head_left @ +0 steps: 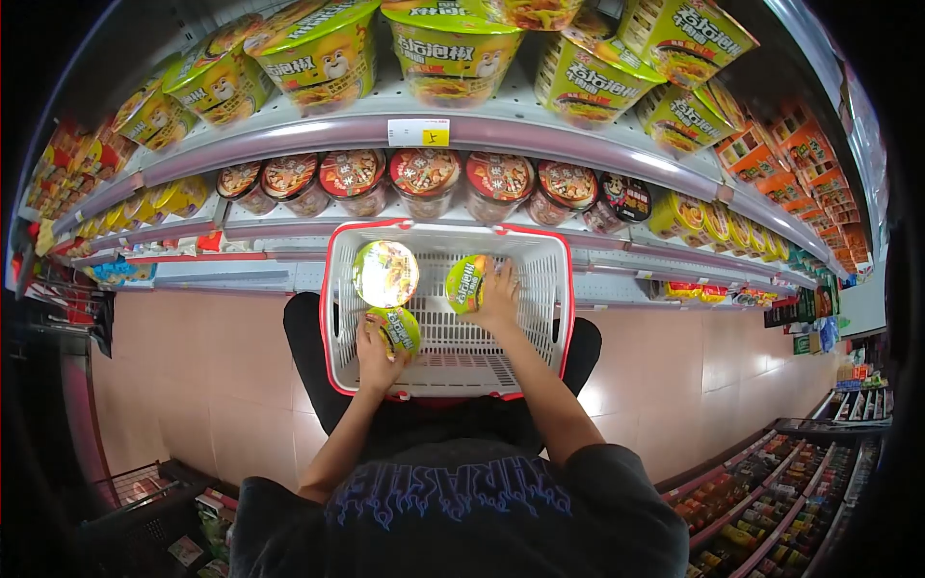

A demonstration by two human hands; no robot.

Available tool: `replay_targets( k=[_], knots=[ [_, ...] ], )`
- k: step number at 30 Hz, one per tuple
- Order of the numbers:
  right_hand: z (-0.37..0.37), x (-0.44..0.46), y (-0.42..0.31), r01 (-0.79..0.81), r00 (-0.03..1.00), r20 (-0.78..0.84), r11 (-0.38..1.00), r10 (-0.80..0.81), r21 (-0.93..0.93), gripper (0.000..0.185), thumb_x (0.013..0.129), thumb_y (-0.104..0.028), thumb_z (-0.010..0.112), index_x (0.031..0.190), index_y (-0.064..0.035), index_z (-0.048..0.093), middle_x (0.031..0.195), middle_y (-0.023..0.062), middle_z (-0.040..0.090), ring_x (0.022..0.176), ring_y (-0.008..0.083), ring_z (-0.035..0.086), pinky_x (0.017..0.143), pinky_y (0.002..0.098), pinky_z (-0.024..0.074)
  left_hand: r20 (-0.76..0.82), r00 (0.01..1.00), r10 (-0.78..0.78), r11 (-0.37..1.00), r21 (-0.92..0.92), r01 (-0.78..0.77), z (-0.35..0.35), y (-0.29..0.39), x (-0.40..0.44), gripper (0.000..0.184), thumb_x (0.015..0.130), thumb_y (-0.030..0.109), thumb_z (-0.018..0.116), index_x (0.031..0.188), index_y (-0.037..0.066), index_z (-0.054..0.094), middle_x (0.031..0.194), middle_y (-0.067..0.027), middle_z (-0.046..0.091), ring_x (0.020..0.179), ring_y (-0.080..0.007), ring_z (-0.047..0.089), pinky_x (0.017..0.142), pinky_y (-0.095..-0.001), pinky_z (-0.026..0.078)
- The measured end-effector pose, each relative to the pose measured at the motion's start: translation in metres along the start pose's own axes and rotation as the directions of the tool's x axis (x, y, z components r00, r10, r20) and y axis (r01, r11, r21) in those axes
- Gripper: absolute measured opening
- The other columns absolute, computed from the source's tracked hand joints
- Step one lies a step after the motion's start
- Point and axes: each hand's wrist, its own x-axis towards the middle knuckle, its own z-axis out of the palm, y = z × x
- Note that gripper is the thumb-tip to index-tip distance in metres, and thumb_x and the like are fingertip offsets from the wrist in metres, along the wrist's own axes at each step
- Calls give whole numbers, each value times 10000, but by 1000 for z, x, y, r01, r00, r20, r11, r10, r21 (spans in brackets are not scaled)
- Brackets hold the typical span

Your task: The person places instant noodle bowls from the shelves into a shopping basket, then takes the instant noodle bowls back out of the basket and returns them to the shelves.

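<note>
A white slatted shopping basket (545, 313) with a red rim sits on my lap between my knees. My left hand (374, 360) is closed round a green instant noodle cup (401, 329) at the basket's left side. In the upper middle of the basket, my right hand (498, 297) grips a second green noodle cup (463, 283) from its right side. A third noodle cup (385, 274), its lid bright with glare, stands in the upper left corner, close to the cup in my left hand. The fingers' undersides are hidden.
Ahead, the upper shelf (318, 138) bears several large green noodle tubs (453, 60). Beneath it stands a row of red-lidded cups (424, 173). Pink floor tiles (665, 361) surround me. A dark cart (145, 520) is at lower left and more shelving (761, 491) at lower right.
</note>
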Motion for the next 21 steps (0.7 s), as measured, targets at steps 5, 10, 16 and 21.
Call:
replay_targets(
  k=[5,10,16,21],
  knots=[
    [13,19,-7,-33,993,106,996,43,-88,1344,415,-443,848,1434,-175,14,1439,282,58,1338,454,76,1015,625,183,-16,1000,23,1000,2,-23,7,-6,4,666,641,109,692,1223,-18,395,1312,-284,305,1210,-447,316,1016,-474,275],
    [-5,8,5,-65,987,154,981,37,180,1260,415,-458,830,1425,-145,145,1378,350,181,1300,478,193,1040,488,265,128,976,174,974,-169,-152,-4,14,5,624,674,141,693,1221,16,419,1293,-235,366,1208,-399,351,1014,-463,285],
    [-65,-39,4,-37,893,366,765,-264,643,962,672,-203,774,1419,-50,188,831,133,517,548,152,538,428,244,405,144,944,298,946,-175,-272,-31,83,20,972,521,317,829,1301,11,337,1270,-224,408,1184,-392,399,995,-438,331],
    [-127,-84,-32,4,896,295,669,-332,743,861,739,-159,737,1412,-33,214,1045,123,529,804,158,575,615,248,456,191,955,227,899,-417,-130,-41,106,29,1082,461,347,865,1315,-7,302,1216,-213,463,1122,-340,488,950,-396,394]
  ],
)
